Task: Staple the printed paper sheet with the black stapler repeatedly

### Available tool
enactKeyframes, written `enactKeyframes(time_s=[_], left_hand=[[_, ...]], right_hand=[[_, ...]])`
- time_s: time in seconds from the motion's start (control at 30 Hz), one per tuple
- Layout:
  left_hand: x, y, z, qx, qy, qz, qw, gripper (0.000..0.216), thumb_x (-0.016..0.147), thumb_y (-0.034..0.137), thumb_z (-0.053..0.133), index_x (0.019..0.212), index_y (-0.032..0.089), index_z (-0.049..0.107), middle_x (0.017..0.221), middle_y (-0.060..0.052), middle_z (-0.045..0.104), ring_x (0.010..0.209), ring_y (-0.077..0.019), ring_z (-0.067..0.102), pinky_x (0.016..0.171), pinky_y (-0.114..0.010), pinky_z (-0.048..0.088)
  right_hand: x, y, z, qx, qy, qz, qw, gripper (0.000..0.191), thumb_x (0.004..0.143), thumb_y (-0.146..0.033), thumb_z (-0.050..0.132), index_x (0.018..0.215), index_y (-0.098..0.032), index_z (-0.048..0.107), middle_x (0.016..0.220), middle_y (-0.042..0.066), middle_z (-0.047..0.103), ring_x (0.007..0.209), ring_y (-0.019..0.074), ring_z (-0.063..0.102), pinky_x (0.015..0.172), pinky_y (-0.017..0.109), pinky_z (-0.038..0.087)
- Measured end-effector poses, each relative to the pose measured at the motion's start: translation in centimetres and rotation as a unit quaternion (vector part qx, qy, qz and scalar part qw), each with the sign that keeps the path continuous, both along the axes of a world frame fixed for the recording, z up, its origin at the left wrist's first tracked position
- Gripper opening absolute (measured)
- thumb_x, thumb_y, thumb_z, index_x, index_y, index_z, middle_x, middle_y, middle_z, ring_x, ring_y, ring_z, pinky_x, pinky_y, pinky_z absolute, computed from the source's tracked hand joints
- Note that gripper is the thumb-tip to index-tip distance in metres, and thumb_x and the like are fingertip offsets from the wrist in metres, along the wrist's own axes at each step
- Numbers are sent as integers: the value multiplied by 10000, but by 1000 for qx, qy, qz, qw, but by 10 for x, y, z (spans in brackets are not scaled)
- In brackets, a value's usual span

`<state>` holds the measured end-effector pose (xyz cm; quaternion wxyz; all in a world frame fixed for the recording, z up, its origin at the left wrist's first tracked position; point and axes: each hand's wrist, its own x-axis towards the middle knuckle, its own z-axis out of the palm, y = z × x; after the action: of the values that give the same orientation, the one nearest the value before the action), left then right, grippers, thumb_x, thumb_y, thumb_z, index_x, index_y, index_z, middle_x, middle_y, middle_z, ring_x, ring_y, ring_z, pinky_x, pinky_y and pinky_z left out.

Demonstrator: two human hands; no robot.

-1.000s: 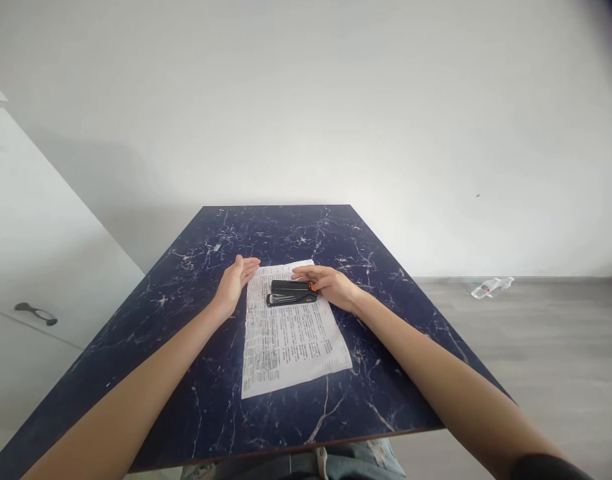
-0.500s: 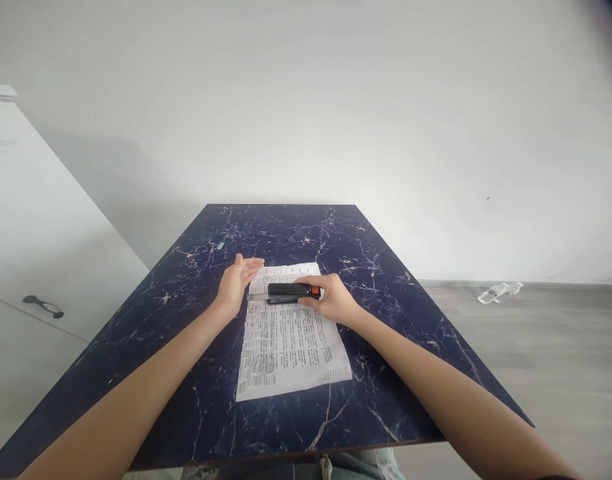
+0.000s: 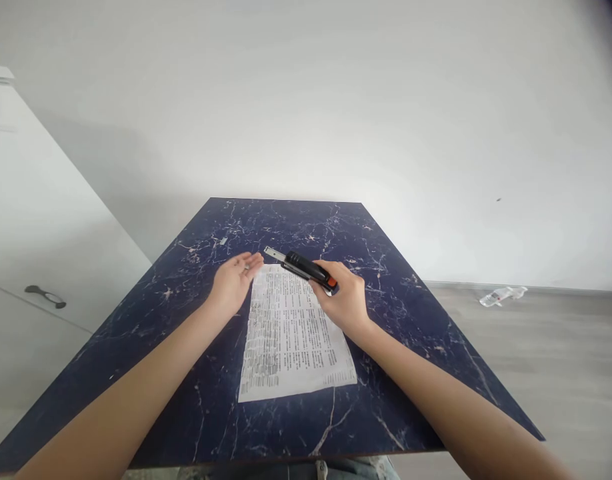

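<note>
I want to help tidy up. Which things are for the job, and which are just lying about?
Seems part of the job:
stapler, in the right hand
paper, on the table
tiny thing on the left hand, too small to name

Seems just lying about:
plastic, on the floor
pale bit, far left on the table

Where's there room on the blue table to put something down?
The table looks bare right of the right hand, between the paper's near edge and its own near edge, and at the far end, except for a small pale piece. The middle is crowded: paper, stapler in the right hand, and left hand by the paper's far left corner.
</note>
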<state>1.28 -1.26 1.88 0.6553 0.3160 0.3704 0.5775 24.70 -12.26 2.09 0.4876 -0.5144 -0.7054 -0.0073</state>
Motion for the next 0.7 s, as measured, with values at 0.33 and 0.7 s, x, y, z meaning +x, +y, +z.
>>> enactKeyframes(time_s=[0.33, 0.7], left_hand=[[14, -62, 22, 393, 385, 44, 834, 365, 994, 364, 658, 1293, 235, 492, 1109, -105, 786, 1139, -287, 738, 949, -454, 590], [28, -79, 15, 350, 299, -186, 868, 262, 961, 342, 705, 1075, 277, 478, 895, -53, 806, 960, -279, 764, 935, -428, 501]], right_hand=[[0, 8, -8, -173, 48, 86, 980, 491, 806, -320, 856, 1270, -254, 710, 1268, 92, 724, 1180, 314, 664, 1018, 521, 543], [14, 1, 22, -68, 106, 272, 954, 127, 956, -373, 742, 968, -257, 793, 835, 28, 768, 755, 192, 679, 745, 385, 591]])
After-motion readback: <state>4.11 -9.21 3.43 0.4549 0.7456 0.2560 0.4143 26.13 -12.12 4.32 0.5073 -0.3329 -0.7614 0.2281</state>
